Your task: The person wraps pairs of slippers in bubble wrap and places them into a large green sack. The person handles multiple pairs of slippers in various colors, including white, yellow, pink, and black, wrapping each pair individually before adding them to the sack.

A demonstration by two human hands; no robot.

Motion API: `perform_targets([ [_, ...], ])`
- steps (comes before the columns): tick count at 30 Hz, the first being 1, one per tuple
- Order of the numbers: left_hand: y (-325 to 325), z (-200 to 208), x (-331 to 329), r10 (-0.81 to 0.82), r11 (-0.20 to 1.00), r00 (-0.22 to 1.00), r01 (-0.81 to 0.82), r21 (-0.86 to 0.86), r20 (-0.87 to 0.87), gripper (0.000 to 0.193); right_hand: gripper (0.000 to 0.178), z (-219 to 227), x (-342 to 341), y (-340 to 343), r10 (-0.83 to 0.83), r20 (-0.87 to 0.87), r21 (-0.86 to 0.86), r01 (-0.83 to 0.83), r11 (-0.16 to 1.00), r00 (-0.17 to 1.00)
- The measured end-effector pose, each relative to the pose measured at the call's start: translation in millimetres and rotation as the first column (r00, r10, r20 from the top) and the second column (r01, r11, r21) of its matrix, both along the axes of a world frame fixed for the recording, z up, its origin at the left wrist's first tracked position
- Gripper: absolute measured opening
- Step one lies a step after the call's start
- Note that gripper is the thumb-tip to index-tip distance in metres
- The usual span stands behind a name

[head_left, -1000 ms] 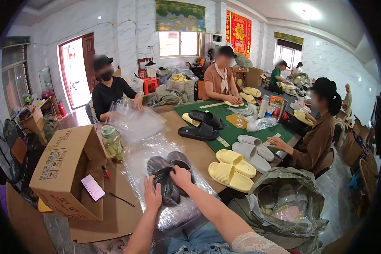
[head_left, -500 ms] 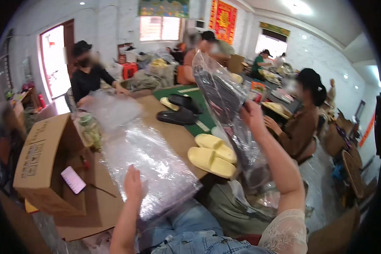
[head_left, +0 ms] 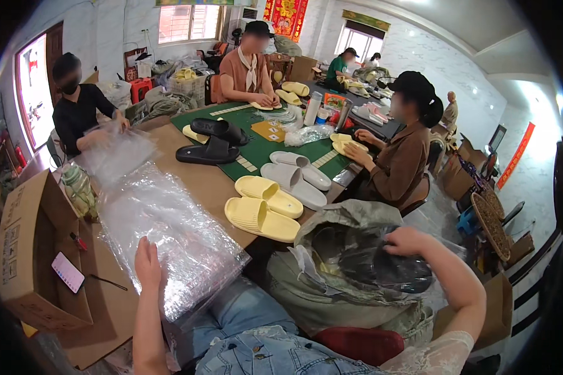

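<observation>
My right hand (head_left: 406, 241) grips the top edge of a clear plastic bag with dark slippers (head_left: 381, 265) inside, at the mouth of a large grey-green woven sack (head_left: 319, 306). Other contents of the sack show only in part. My left hand (head_left: 147, 262) rests its edge on a pile of clear plastic bags (head_left: 194, 228), fingers stretched out and nothing in them. Beyond the pile stand a pair of yellow slippers (head_left: 266, 215), a pair of grey slippers (head_left: 294, 178) and a pair of black slippers (head_left: 209, 153).
An open cardboard box (head_left: 28, 250) with a phone (head_left: 67, 272) by it stands at the left, near a glass jar (head_left: 78, 187). Three co-workers sit round the green mat (head_left: 256, 153), one handling a yellow slipper (head_left: 345, 145). A red stool (head_left: 360, 345) is beside my lap.
My right hand has lowered the bagged dark slippers from above the table into the sack's mouth. The view has swung right, and my left hand stays over the plastic bags.
</observation>
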State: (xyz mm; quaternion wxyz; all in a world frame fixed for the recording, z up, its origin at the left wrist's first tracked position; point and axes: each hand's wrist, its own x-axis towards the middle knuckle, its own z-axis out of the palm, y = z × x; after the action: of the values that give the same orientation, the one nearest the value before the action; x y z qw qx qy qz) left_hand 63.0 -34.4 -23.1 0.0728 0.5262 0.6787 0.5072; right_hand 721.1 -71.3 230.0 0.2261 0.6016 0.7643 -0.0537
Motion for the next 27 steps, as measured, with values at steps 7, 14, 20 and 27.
perform_targets([
  [7,-0.2,8.4,3.2,-0.018,1.000,0.999,0.018,0.009,0.031,0.045,0.035,-193.9,-31.6,115.4,-0.035,0.186,-0.212,0.075,0.974,0.982],
  [14,-3.4,10.1,9.4,0.014,1.000,0.997,-0.016,-0.027,-0.075,0.044,0.033,-207.8,-33.1,78.3,-0.267,-0.168,-0.429,0.173,0.887,0.949],
  [20,-4.9,6.2,6.1,0.001,0.999,0.999,-0.002,-0.033,-0.033,0.045,0.037,-184.3,-38.6,44.1,-0.269,-0.490,-0.589,-0.088,0.804,0.829],
  [27,-4.8,7.7,3.9,-0.007,0.998,0.993,0.000,-0.056,-0.118,0.049,0.043,-154.9,-50.5,97.7,-0.484,-0.624,-0.485,0.181,0.856,0.613],
])
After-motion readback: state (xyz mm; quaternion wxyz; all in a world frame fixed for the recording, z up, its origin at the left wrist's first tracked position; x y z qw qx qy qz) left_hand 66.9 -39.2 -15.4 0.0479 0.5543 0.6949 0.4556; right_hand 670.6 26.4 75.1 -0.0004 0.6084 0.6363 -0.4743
